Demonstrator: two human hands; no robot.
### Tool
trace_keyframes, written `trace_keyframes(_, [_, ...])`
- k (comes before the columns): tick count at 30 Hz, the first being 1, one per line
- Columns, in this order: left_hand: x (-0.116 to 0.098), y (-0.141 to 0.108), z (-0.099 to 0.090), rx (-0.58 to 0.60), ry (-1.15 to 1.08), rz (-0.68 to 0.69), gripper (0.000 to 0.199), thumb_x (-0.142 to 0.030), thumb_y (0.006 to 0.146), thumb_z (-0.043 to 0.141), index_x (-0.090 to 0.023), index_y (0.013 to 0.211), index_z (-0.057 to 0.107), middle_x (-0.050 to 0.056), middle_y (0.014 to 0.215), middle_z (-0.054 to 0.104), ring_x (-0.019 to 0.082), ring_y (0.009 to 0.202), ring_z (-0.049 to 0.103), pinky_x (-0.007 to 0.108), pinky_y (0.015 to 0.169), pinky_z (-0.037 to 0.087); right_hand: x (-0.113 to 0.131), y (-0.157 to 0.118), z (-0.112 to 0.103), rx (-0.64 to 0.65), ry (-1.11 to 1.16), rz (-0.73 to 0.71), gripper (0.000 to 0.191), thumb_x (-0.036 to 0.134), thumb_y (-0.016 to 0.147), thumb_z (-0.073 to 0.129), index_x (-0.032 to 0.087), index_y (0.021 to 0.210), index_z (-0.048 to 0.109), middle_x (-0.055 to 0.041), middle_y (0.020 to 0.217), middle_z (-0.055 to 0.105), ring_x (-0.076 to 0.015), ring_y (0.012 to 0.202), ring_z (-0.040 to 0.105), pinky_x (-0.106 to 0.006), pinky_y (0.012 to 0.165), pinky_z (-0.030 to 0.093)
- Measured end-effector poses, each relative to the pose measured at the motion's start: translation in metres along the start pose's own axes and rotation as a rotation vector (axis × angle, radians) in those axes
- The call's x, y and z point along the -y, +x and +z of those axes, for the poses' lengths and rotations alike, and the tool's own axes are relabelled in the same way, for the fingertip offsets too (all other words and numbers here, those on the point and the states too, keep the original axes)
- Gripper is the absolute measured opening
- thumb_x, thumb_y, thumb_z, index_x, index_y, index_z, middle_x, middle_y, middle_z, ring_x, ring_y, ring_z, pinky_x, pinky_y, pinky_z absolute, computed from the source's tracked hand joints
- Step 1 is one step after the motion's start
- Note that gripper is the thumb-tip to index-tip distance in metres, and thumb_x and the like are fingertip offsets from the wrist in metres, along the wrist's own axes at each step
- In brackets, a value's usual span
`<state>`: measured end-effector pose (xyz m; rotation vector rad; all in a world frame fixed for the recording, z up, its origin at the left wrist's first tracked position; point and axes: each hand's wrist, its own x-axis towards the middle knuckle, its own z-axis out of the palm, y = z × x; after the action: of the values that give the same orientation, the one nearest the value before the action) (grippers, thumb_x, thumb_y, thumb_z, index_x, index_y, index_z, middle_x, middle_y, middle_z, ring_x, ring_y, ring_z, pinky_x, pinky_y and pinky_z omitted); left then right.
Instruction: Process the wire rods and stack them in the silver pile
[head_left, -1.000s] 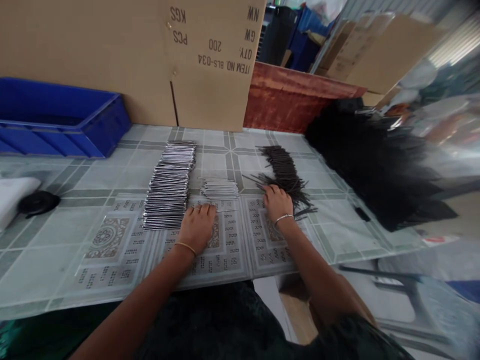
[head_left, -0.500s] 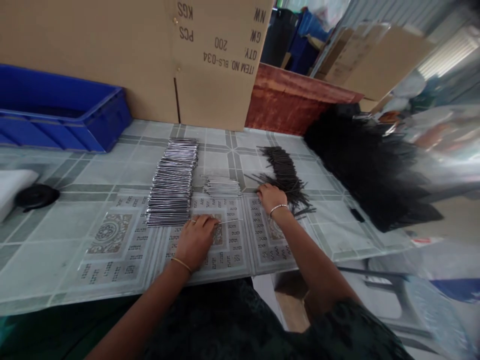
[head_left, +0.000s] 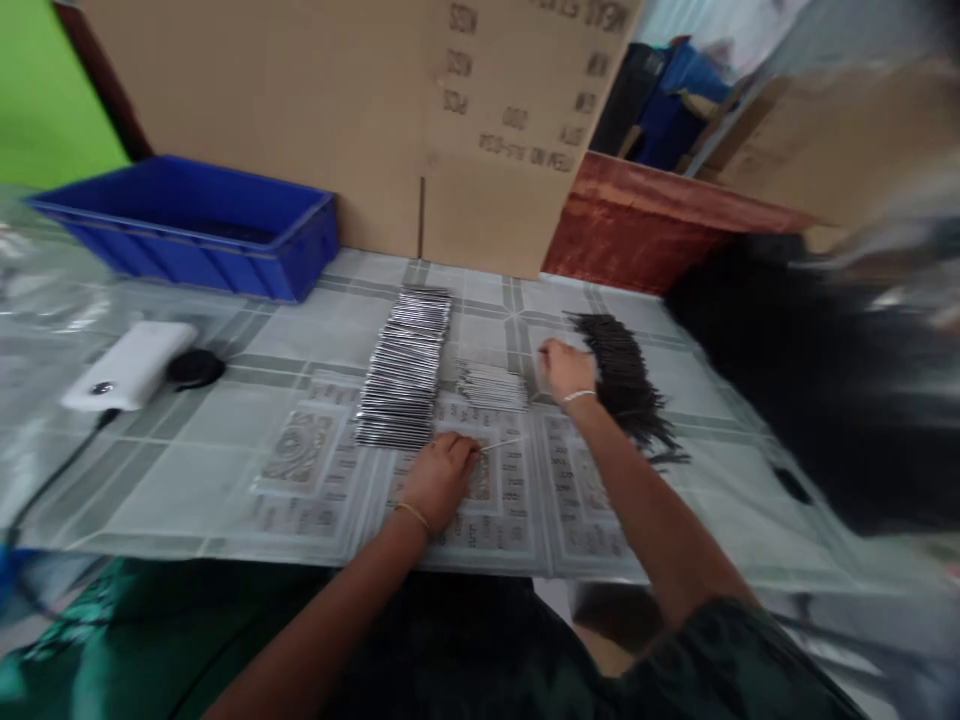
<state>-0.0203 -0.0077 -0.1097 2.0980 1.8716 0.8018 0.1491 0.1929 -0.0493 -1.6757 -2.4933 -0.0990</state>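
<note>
1. Because the white stick (head_left: 501, 441) is so thin, a light pinch near its end suits it best; it sits just on the near side of the white pile (head_left: 491, 387), its free part pointing right
2. The left hand (head_left: 439, 478), on the near side of the white pile, pinches that stick by its left end; a steady wrist should keep the free tip from wandering
3. The right hand (head_left: 568, 371), just right of the white pile, has its fingers drawn in, though blur hides whether they pinch anything; keep its movements small and level
4. The shiny rods (head_left: 405, 370), just left of the white pile, lie in a tidy row; the left knuckles are close, so a sideways slip could nudge them
5. The dark pile (head_left: 621, 372), farther right of the white pile than the right hand, splays at its near end; brushing it could scatter loose pieces
6. The blue bin (head_left: 225, 266), beyond and left of the white pile, is well clear
</note>
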Motion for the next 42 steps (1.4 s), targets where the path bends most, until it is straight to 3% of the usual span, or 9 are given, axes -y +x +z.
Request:
trace_keyframes(3, [-0.005, -0.001, -0.002, 0.039, 0.043, -0.008, 0.025, -0.024, 0.098, 0.041, -0.017, 0.1, 0.065, 0.008, 0.096, 0.065, 0.02, 0.091, 0.061, 0.036, 0.086, 0.053, -0.004, -0.025, -0.005, -0.099, 0.159, -0.052, 0.041, 0.03, 0.1, 0.03, 0.016, 0.127, 0.057, -0.0165, 0.118, 0.066, -0.0242, 0.103, 0.064, -0.04, 0.089, 0.048])
trace_keyframes(5, [-0.005, -0.001, -0.002, 0.069, 0.091, -0.013, 0.022, -0.027, 0.098, 0.045, -0.02, 0.104, 0.065, 0.005, 0.099, 0.065, 0.018, 0.094, 0.061, 0.033, 0.089, 0.052, -0.011, -0.048, 0.011, -0.162, 0.339, -0.237, 0.044, 0.047, 0.097, 0.031, 0.024, 0.118, 0.063, -0.016, 0.113, 0.068, -0.0251, 0.106, 0.064, -0.042, 0.091, 0.048])
trace_keyframes(8, [-0.001, -0.002, 0.001, 0.073, 0.083, 0.021, 0.028, -0.031, 0.099, 0.04, -0.019, 0.11, 0.063, 0.007, 0.101, 0.063, 0.02, 0.096, 0.06, 0.036, 0.088, 0.052, -0.019, -0.089, 0.049, -0.037, 0.593, -0.356, 0.05, 0.069, 0.086, 0.04, 0.04, 0.121, 0.06, -0.0134, 0.097, 0.072, -0.0253, 0.087, 0.07, -0.044, 0.078, 0.052])
trace_keyframes(11, [0.0, -0.004, 0.005, 0.063, 0.085, 0.034, 0.032, -0.032, 0.1, 0.036, -0.018, 0.113, 0.062, 0.008, 0.102, 0.062, 0.022, 0.095, 0.06, 0.038, 0.084, 0.052, -0.024, -0.122, 0.069, -0.038, 0.736, -0.244, 0.052, 0.074, 0.079, 0.043, 0.054, 0.126, 0.052, -0.0151, 0.1, 0.072, -0.0256, 0.084, 0.071, -0.047, 0.073, 0.049])
trace_keyframes(14, [-0.002, -0.005, 0.006, 0.074, 0.144, 0.033, 0.031, -0.032, 0.1, 0.036, -0.02, 0.111, 0.062, 0.008, 0.103, 0.062, 0.023, 0.094, 0.06, 0.04, 0.082, 0.052, -0.027, -0.135, 0.071, -0.054, 0.751, -0.193, 0.042, 0.075, 0.076, 0.044, 0.06, 0.113, 0.058, -0.0141, 0.108, 0.071, -0.025, 0.091, 0.07, -0.048, 0.075, 0.048])
trace_keyframes(21, [-0.009, -0.006, -0.009, 0.09, 0.263, 0.085, 0.026, -0.028, 0.099, 0.042, -0.022, 0.112, 0.063, 0.005, 0.103, 0.065, 0.017, 0.096, 0.061, 0.029, 0.087, 0.048, -0.019, -0.13, 0.063, -0.033, 0.763, -0.286, 0.032, 0.066, 0.084, 0.048, 0.045, 0.101, 0.067, -0.0111, 0.099, 0.072, -0.0223, 0.088, 0.071, -0.041, 0.079, 0.053])
trace_keyframes(28, [-0.001, -0.001, -0.002, 0.05, 0.096, 0.121, 0.03, -0.022, 0.099, 0.037, -0.014, 0.109, 0.064, 0.011, 0.103, 0.065, 0.023, 0.098, 0.06, 0.039, 0.091, 0.048, -0.016, -0.138, 0.046, 0.006, 0.77, -0.249, 0.029, 0.041, 0.091, 0.05, 0.021, 0.103, 0.067, -0.0069, 0.098, 0.072, -0.0199, 0.093, 0.067, -0.038, 0.089, 0.053])
trace_keyframes(34, [-0.004, 0.003, -0.003, 0.039, 0.13, 0.08, 0.026, -0.025, 0.098, 0.041, -0.017, 0.105, 0.065, 0.008, 0.102, 0.066, 0.02, 0.094, 0.061, 0.036, 0.089, 0.048, -0.021, -0.14, 0.045, -0.013, 0.859, -0.236, 0.023, 0.033, 0.093, 0.054, 0.02, 0.106, 0.067, -0.0057, 0.101, 0.071, -0.0162, 0.095, 0.066, -0.032, 0.089, 0.052])
trace_keyframes(42, [-0.004, 0.003, -0.003, 0.037, 0.132, 0.075, 0.026, -0.024, 0.098, 0.041, -0.017, 0.106, 0.065, 0.008, 0.103, 0.066, 0.02, 0.095, 0.061, 0.037, 0.09, 0.049, -0.022, -0.138, 0.044, 0.015, 0.903, -0.211, 0.023, 0.033, 0.092, 0.055, 0.021, 0.106, 0.068, -0.0056, 0.101, 0.071, -0.0171, 0.095, 0.066, -0.033, 0.091, 0.051])
